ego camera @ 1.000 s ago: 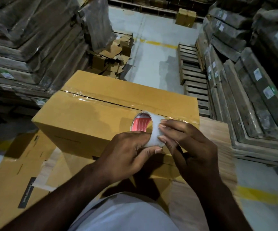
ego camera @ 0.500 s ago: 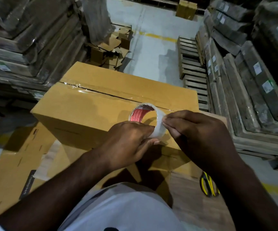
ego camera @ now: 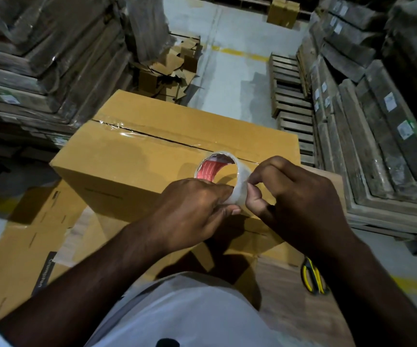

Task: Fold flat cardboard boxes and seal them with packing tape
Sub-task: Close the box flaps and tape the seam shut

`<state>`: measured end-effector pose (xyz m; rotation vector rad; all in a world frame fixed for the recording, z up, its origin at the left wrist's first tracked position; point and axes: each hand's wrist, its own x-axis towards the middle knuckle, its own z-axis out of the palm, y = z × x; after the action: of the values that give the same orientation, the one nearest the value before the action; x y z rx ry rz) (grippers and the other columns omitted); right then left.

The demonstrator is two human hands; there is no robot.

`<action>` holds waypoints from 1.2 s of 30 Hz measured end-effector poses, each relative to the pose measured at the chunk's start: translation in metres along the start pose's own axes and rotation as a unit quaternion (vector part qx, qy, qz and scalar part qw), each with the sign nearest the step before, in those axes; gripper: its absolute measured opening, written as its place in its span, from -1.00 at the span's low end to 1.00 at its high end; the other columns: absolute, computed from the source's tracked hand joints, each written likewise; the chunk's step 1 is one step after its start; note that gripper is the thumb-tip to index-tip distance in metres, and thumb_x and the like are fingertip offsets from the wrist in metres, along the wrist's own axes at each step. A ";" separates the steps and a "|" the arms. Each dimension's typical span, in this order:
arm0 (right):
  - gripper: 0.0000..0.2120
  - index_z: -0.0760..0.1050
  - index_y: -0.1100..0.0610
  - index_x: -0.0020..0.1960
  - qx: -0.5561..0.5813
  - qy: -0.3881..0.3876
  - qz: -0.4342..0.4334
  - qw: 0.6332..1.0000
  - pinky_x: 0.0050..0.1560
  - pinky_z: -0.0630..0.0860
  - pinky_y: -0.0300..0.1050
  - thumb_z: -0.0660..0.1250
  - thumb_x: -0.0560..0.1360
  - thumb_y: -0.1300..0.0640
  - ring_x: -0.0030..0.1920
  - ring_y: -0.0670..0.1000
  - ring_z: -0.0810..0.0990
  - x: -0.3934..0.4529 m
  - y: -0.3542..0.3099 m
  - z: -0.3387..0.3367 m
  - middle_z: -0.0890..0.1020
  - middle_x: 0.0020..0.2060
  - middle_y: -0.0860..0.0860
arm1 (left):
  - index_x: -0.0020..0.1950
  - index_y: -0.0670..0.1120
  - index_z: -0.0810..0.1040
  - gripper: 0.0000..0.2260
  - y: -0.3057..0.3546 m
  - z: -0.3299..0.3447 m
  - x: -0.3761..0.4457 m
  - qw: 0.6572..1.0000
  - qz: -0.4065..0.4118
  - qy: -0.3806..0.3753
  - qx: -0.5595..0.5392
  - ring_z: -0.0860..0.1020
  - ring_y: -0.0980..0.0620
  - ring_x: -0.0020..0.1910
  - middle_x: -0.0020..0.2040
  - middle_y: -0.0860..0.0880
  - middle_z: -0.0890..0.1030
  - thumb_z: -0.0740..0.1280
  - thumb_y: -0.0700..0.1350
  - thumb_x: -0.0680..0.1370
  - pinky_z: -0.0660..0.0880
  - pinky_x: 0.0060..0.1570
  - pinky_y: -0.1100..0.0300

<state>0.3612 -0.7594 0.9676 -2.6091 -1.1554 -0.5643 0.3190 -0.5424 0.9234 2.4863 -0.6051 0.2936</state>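
Note:
A folded brown cardboard box (ego camera: 137, 169) stands in front of me, its top seam covered by a strip of clear tape (ego camera: 127, 131). Over the box's near right part I hold a roll of clear packing tape (ego camera: 240, 181) with a red inner core. My left hand (ego camera: 195, 211) grips the roll from below and the left. My right hand (ego camera: 292, 196) pinches at the roll's outer surface with thumb and fingertips. The tape's loose end is too small to make out.
Flat cardboard sheets (ego camera: 20, 246) lie at lower left. Yellow-handled scissors (ego camera: 312, 274) rest on the wooden surface (ego camera: 290, 309) at lower right. Wrapped stacks (ego camera: 40, 58) rise on both sides, wooden pallets (ego camera: 290, 96) and scrap cardboard (ego camera: 170, 71) lie beyond, and a small box (ego camera: 283, 8) stands far back.
The view has tilted down, bringing the scissors into sight. My right fingers have curled from lying flat on the roll to pinching its surface. The left hand keeps its grip.

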 end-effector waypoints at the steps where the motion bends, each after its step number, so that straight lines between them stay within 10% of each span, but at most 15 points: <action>1: -0.82 0.60 0.16 0.04 0.016 0.008 0.003 1.000 -0.32 0.31 -0.20 0.33 0.59 0.04 -0.22 0.04 0.58 -0.001 0.002 0.001 0.64 -0.01 0.04 | 0.05 -0.02 0.66 -0.64 0.000 0.000 0.000 1.000 -0.003 0.003 0.001 0.60 0.02 -0.28 -0.20 0.02 0.67 0.21 0.21 0.63 0.54 -0.38 0.05; 9: -0.83 0.70 0.25 0.18 0.184 0.069 0.022 0.980 0.09 0.64 0.00 0.46 0.62 0.23 0.13 0.04 0.70 -0.007 0.007 0.007 0.70 0.12 0.10 | 0.02 -0.02 0.65 -0.62 0.001 -0.002 0.002 0.999 -0.027 0.014 -0.031 0.57 0.06 -0.30 -0.22 0.05 0.64 0.21 0.24 0.64 0.50 -0.37 0.04; 21: -0.81 0.71 0.20 0.17 0.035 -0.020 -0.029 0.999 -0.15 0.70 0.03 0.49 0.56 0.25 -0.03 0.14 0.75 -0.005 0.010 -0.003 0.73 0.10 0.12 | 0.11 0.03 0.67 -0.60 -0.001 0.001 0.002 0.999 -0.003 -0.039 0.006 0.61 0.05 -0.22 -0.13 0.06 0.69 0.16 0.25 0.64 0.55 -0.30 0.07; 36: -0.87 0.58 0.15 -0.05 -0.021 -0.070 0.002 0.997 -0.33 0.21 -0.19 0.42 0.48 0.08 -0.36 0.06 0.51 0.005 -0.002 -0.003 0.61 -0.15 0.06 | 0.00 0.02 0.63 -0.68 0.002 0.003 0.003 0.999 -0.012 -0.045 0.000 0.54 0.06 -0.37 -0.26 0.06 0.62 0.22 0.22 0.62 0.51 -0.42 0.09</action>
<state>0.3623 -0.7556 0.9726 -2.7243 -1.1894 -0.4159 0.3213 -0.5464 0.9230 2.5155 -0.6102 0.1743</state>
